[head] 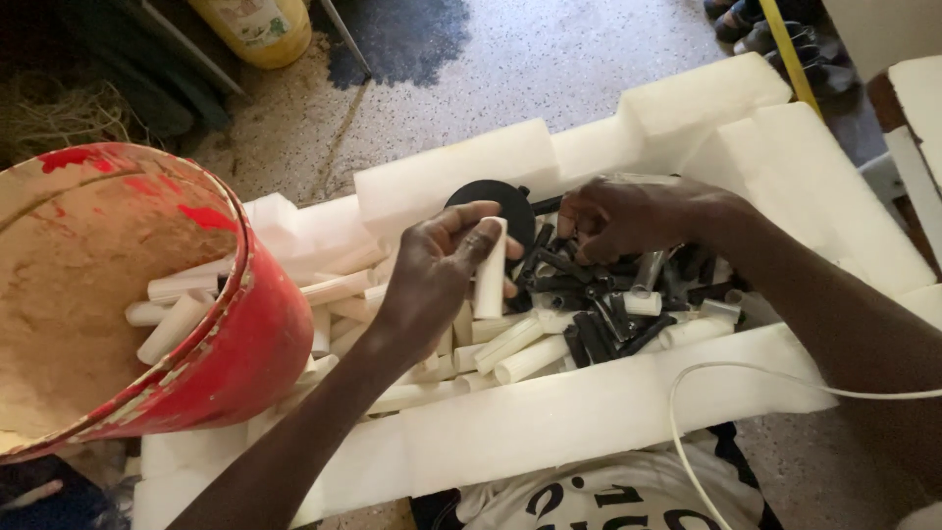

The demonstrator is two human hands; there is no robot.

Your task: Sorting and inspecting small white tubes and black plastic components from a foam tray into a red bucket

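A white foam packing tray (549,422) with thick block walls spans the speckled floor (549,69). At its left end leans a red plastic bucket (245,344), dusty inside, with short white plastic tubes (172,329) spilling from its mouth. More white tubes and small black plastic fittings (589,339) fill the tray. The left hand (437,280) grips one white plastic tube (491,270) upright between thumb and fingers, above the heap. The right hand (618,216), just beside it, is curled with fingertips down among the black fittings; what it pinches cannot be told. A black disc (496,196) lies behind both hands.
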